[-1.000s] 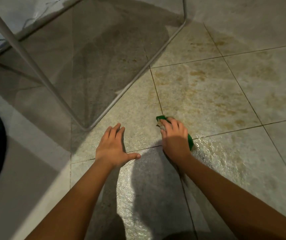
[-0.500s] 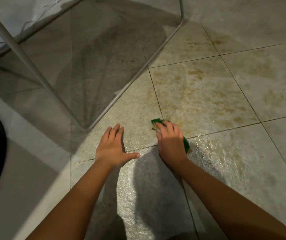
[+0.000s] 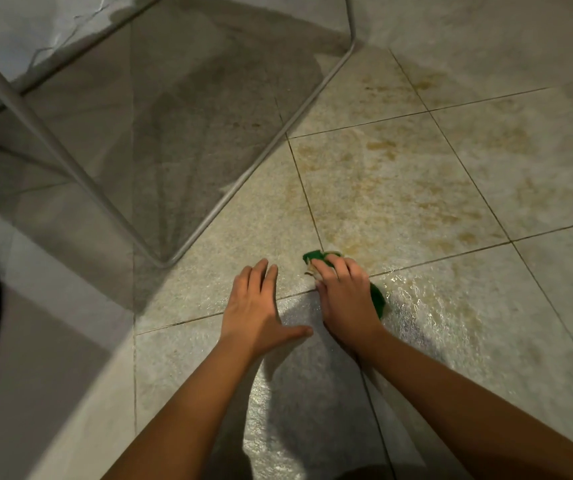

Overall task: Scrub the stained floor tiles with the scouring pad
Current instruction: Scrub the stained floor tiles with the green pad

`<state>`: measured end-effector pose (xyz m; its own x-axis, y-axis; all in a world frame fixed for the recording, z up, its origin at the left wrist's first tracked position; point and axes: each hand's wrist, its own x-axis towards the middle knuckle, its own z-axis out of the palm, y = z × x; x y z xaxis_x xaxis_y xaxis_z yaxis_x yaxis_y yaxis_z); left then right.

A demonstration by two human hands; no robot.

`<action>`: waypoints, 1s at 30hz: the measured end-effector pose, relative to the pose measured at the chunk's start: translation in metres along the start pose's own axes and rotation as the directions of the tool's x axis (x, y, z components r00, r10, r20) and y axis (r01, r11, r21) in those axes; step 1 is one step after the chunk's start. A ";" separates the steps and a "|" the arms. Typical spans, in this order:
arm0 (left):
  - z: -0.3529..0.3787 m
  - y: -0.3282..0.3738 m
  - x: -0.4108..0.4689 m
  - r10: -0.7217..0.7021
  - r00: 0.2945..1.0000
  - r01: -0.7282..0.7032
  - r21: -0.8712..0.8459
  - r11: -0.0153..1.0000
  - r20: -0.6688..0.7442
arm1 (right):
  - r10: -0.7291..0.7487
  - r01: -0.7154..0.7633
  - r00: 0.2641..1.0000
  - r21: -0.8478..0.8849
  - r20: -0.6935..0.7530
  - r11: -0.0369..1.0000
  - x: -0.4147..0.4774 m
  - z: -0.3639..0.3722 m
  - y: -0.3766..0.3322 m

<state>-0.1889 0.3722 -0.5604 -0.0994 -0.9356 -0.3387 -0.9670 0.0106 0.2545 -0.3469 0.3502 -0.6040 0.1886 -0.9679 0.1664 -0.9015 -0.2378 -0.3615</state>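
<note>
Right hand — fingers curled round the green scouring pad — pressed it to the stained floor tiles; left hand lay flat, fingers straight, apparently bracing.

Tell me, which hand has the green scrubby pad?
The right hand: it grips the green scouring pad against the floor. The left hand lies flat on the pale floor tiles, holding nothing.
</note>
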 end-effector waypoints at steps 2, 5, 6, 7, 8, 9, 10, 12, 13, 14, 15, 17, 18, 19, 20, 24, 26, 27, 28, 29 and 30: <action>0.001 0.003 0.003 -0.019 1.000 0.019 -0.013 1.000 0.006 | 0.017 -0.017 1.000 -0.007 -0.004 1.000 0.013 -0.004 0.003; 0.000 0.006 0.005 -0.044 0.999 0.044 0.002 0.999 0.017 | 0.063 -0.063 0.997 -0.012 -0.038 0.998 0.019 -0.009 0.012; 0.000 0.007 0.006 -0.047 0.999 0.046 0.011 0.999 0.023 | 0.086 -0.087 0.995 -0.001 -0.042 0.996 0.018 -0.010 0.015; -0.001 0.008 0.005 -0.050 0.998 0.050 0.018 0.999 0.031 | 0.112 -0.112 0.992 0.006 -0.049 0.994 0.016 -0.011 0.018; -0.001 0.008 0.005 -0.057 0.998 0.056 0.024 0.998 0.036 | 0.135 -0.135 0.989 0.009 -0.060 0.991 0.013 -0.012 0.021; -0.001 0.008 0.005 -0.064 0.997 0.063 0.032 0.997 0.036 | 0.154 -0.153 0.985 0.014 -0.073 0.988 0.010 -0.014 0.023; -0.001 0.008 0.006 -0.067 0.997 0.066 0.043 0.997 0.036 | 0.169 -0.168 0.982 0.024 -0.080 0.986 0.007 -0.016 0.024; -0.001 0.008 0.007 -0.072 0.997 0.070 0.053 0.996 0.040 | 0.178 -0.175 0.978 0.035 -0.111 0.984 -0.006 -0.017 0.026; -0.001 0.008 0.006 -0.075 0.996 0.073 0.049 0.996 0.044 | 0.174 -0.172 0.975 0.026 -0.135 0.985 -0.015 -0.018 0.026; 0.000 0.009 0.006 -0.077 0.996 0.075 0.042 0.996 0.050 | 0.168 -0.168 0.974 0.015 -0.154 0.986 -0.025 -0.019 0.024; -0.001 0.010 0.005 -0.079 0.995 0.077 0.040 0.996 0.054 | 0.152 -0.153 0.976 0.004 -0.159 0.988 -0.033 -0.018 0.021; -0.001 0.012 0.003 -0.085 0.995 0.082 0.057 0.995 0.056 | 0.064 -0.068 0.991 -0.029 -0.118 0.997 -0.047 -0.015 0.009; -0.001 0.012 0.002 -0.089 0.994 0.085 0.066 0.994 0.057 | -0.002 -0.001 0.996 -0.038 -0.087 0.999 -0.050 -0.013 0.003; -0.001 0.014 0.001 -0.093 0.994 0.089 0.072 0.993 0.056 | -0.066 0.064 0.996 -0.035 -0.064 0.997 -0.048 -0.012 0.001; -0.001 0.014 0.001 -0.094 0.994 0.089 0.077 0.993 0.059 | -0.107 0.106 0.993 -0.026 -0.048 0.994 -0.043 -0.011 0.000; -0.003 0.016 0.004 -0.110 0.990 0.105 0.067 0.992 0.089 | -0.024 0.024 1.000 0.007 -0.010 1.000 -0.021 -0.021 0.012; -0.005 0.016 0.004 -0.109 0.989 0.103 0.056 0.993 0.104 | 0.043 -0.043 0.999 -0.001 -0.031 0.999 -0.019 -0.030 0.024; -0.005 0.017 0.004 -0.099 0.990 0.096 0.041 0.995 0.103 | 0.063 -0.064 0.997 -0.014 -0.038 0.998 -0.021 -0.033 0.031; -0.006 0.019 0.003 -0.089 0.991 0.087 0.019 0.996 0.100 | 0.092 -0.093 0.995 -0.013 -0.038 0.996 -0.023 -0.036 0.037; -0.006 0.020 0.002 -0.078 0.992 0.078 0.002 0.997 0.099 | 0.139 -0.139 0.990 -0.003 -0.036 0.990 -0.027 -0.039 0.042; -0.007 0.023 0.001 -0.066 0.992 0.065 0.009 0.998 0.105 | 0.190 -0.190 0.981 0.000 -0.047 0.982 -0.031 -0.040 0.046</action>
<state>-0.2094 0.3690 -0.5491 -0.0597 -0.8922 -0.4476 -0.9735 -0.0471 0.2238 -0.4100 0.3727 -0.5894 -0.0043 -0.9905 0.1378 -0.9209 -0.0498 -0.3866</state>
